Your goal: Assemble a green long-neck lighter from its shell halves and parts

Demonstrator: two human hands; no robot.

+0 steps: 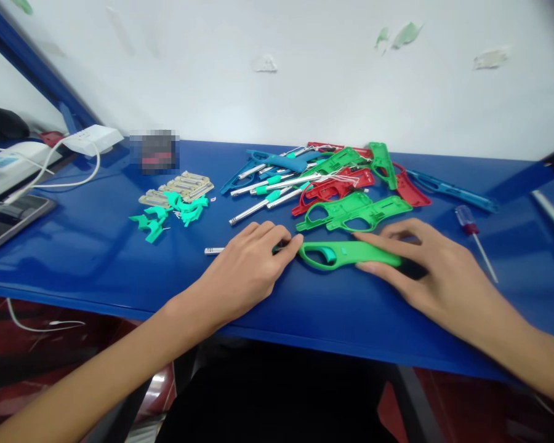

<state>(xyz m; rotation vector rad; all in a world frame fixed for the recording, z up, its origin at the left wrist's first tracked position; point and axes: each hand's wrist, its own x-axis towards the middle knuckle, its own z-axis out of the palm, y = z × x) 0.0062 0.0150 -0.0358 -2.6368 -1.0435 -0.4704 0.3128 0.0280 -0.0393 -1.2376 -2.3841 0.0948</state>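
Observation:
A green lighter-like body (364, 252) with a teal trigger (327, 253) in its loop lies across the blue table near the front. My left hand (247, 271) is closed round its left end, and a silver tube tip (213, 251) sticks out to the left of the knuckles. At the right end, my right hand (429, 264) grips the green body between thumb and fingers. Just behind it lie open green shell halves (373, 212), close to my right fingertips.
Behind are piled silver tubes (253, 212), red shells (410, 187) and blue shells (286, 162). Teal triggers (152, 224) and beige parts (184, 186) lie left. A screwdriver (475, 240) is right. A phone-like device (13, 221) and white cable (96, 163) are far left.

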